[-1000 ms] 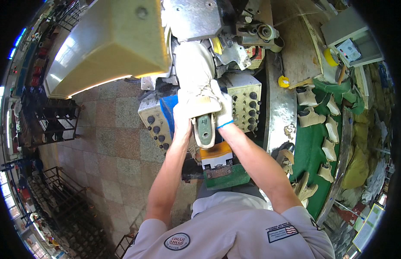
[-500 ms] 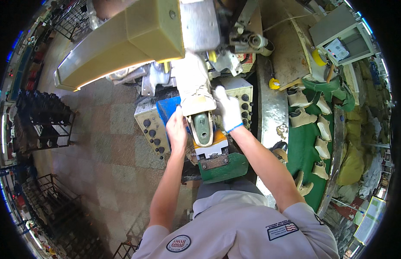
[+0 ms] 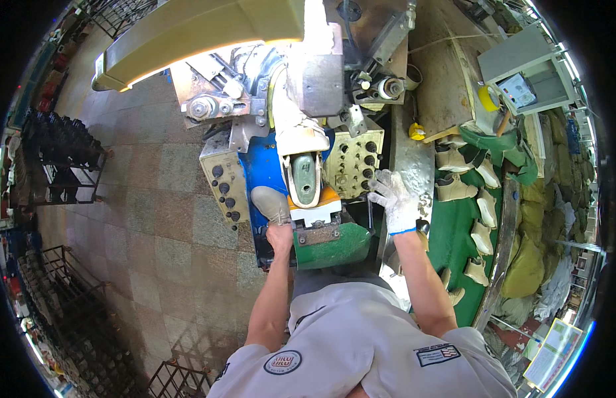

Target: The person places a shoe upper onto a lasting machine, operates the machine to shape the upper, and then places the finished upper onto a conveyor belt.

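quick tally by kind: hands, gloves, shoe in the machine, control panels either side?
Hands: 2 (left hand, right hand)
Gloves: 2, one on each hand
Shoe on the machine: 1
Knob panels: 2 (left panel, right panel)
Total: 7

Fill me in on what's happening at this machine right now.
A person stands at a shoe-making machine with a shoe upper on its last clamped in it, sole side up. The gloved left hand rests beside the shoe at the blue front of the machine. The gloved right hand is off the shoe, spread over the button panel and the metal ledge on the right. More beige shoe uppers lie on a green conveyor at the far right.
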`<action>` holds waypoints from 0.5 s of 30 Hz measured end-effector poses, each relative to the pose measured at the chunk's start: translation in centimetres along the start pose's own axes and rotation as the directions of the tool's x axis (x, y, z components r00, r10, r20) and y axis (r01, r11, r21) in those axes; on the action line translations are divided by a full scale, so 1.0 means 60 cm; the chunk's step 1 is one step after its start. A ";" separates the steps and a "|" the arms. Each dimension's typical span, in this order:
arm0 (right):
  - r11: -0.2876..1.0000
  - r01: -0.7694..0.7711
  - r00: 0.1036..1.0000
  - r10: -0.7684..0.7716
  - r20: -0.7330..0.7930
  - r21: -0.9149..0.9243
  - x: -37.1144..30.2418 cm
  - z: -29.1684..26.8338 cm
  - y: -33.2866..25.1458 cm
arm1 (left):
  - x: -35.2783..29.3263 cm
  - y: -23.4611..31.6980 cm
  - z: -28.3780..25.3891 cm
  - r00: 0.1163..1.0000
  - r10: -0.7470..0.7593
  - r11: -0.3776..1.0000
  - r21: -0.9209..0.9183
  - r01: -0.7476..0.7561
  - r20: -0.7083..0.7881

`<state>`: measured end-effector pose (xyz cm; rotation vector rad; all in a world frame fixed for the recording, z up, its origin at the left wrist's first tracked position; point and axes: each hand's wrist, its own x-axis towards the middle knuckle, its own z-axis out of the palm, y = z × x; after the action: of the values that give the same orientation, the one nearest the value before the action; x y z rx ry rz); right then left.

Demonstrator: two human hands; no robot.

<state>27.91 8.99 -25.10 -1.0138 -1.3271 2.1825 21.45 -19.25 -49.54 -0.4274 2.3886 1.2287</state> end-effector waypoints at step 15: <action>0.971 0.200 0.704 -0.234 0.671 0.128 -0.120 0.019 -0.074 | -0.386 0.547 -0.348 0.846 0.356 0.898 0.105 -0.427 0.397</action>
<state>31.68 5.75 -18.15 0.0350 -1.5708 2.4707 22.10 -16.14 -4.37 0.3521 2.2876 1.1025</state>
